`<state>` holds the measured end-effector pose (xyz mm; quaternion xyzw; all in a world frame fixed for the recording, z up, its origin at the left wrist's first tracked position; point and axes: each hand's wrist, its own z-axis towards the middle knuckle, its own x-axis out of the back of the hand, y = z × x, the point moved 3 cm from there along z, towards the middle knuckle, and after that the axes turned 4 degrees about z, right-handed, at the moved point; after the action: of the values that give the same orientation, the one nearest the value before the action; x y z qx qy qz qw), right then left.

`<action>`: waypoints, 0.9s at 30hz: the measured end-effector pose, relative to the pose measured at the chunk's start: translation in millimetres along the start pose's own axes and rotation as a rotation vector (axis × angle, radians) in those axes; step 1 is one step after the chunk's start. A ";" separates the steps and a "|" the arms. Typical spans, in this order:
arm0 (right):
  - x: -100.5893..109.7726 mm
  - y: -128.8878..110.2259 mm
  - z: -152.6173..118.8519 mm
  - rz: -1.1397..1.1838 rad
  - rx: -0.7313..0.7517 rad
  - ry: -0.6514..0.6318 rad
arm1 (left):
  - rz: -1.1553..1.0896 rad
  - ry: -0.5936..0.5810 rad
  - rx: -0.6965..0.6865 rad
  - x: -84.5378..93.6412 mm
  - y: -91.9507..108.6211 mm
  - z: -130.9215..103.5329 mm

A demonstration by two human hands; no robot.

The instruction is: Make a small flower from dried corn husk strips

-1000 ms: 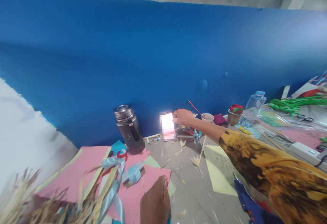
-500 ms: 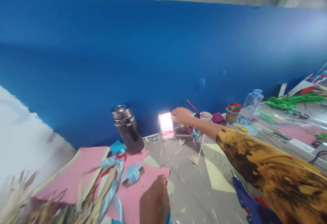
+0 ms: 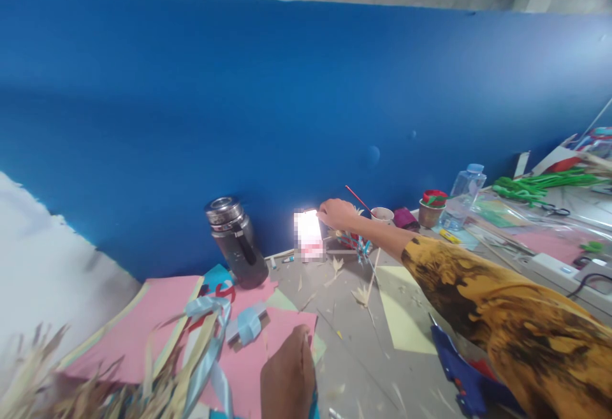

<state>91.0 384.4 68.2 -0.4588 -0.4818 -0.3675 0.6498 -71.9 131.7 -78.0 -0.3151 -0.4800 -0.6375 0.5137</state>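
Observation:
My right hand [image 3: 337, 213] reaches far forward, its fingers closed at the upper right edge of a phone [image 3: 310, 235]. The phone stands upright against the blue wall, its screen bright and partly blurred out. Low in the middle of the view, my left hand [image 3: 289, 374] is closed above pink paper [image 3: 248, 361]; whatever it may hold is hidden. Left of it lies a roll of light blue ribbon [image 3: 249, 326] with a loose trailing length. A blue glue gun [image 3: 452, 361] rests below my right sleeve.
A dark thermos [image 3: 236, 243] stands left of the phone. Dried stalks [image 3: 157, 387] fill the lower left. To the right are a paper cup [image 3: 382, 214] with a red stick, a small pot [image 3: 431, 212], a plastic bottle [image 3: 462, 196], scissors [image 3: 554, 210] and a white power strip [image 3: 554, 272].
The view has turned slightly right, so most things sit a little further left. My right hand stays at the phone's edge, and my left hand remains closed in place.

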 end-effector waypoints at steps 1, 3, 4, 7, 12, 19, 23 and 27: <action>-0.6 0.8 -0.1 -0.002 0.001 0.001 | 0.003 -0.004 -0.001 -0.5 -0.4 0.0; -1.5 2.4 -0.2 -0.006 0.004 0.005 | 0.003 -0.005 0.001 -2.1 -1.7 -0.2; -1.9 3.1 -0.1 -0.008 0.004 0.008 | 0.001 -0.002 0.002 -3.0 -2.4 -0.3; -3.9 4.8 0.4 -0.008 0.000 0.009 | -0.004 0.015 0.001 -5.0 -3.8 -0.6; -8.8 5.7 1.1 0.008 -0.003 -0.007 | 0.000 0.029 0.001 -5.5 -3.4 -0.8; -11.9 5.6 0.4 0.027 0.004 -0.017 | -0.013 0.033 -0.006 -3.6 -2.6 -0.8; -13.7 6.7 0.0 0.026 -0.009 -0.025 | -0.032 0.046 -0.006 -3.6 -1.9 -1.0; -15.9 7.5 -0.9 0.023 -0.012 -0.048 | -0.040 0.078 -0.012 -3.1 -1.2 -1.0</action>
<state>94.0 386.4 51.0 -0.4770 -0.4895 -0.3519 0.6396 -72.1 131.9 -81.5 -0.2832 -0.4620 -0.6623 0.5174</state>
